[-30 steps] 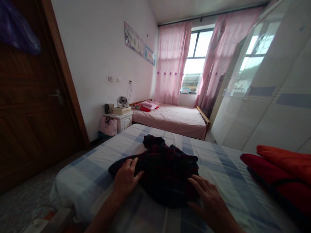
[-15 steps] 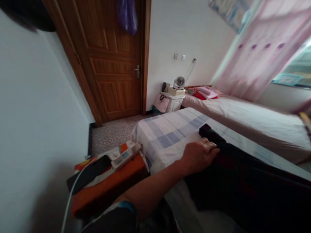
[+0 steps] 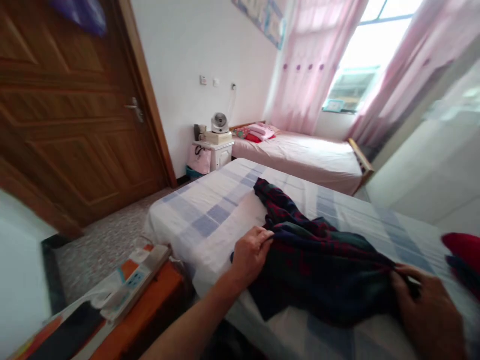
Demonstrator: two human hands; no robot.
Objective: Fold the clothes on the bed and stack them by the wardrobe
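A dark plaid garment (image 3: 322, 265), navy, green and deep red, lies partly bunched over the near bed; its exact kind is hard to make out. One sleeve-like strip of it stretches toward the far side of the mattress. My left hand (image 3: 252, 252) pinches the garment's fold near its left end, fingers closed. At the opposite end, my right hand (image 3: 427, 305) grips the cloth between thumb and fingers. Between both hands the upper edge is drawn into a line, with the rest hanging down onto the sheet.
The near bed has a blue-and-white checked sheet (image 3: 187, 210). On an orange-sided stand (image 3: 150, 310) at lower left lie a power strip (image 3: 137, 285) and a dark phone-like slab (image 3: 71, 332). Red and dark cloth (image 3: 463, 255) sits at the right edge. Beyond is a pink bed (image 3: 303, 155).
My view has swung to the right. The right hand has come into sight holding the garment, whose cloth is now gathered between both hands. My left hand still grips its fold.
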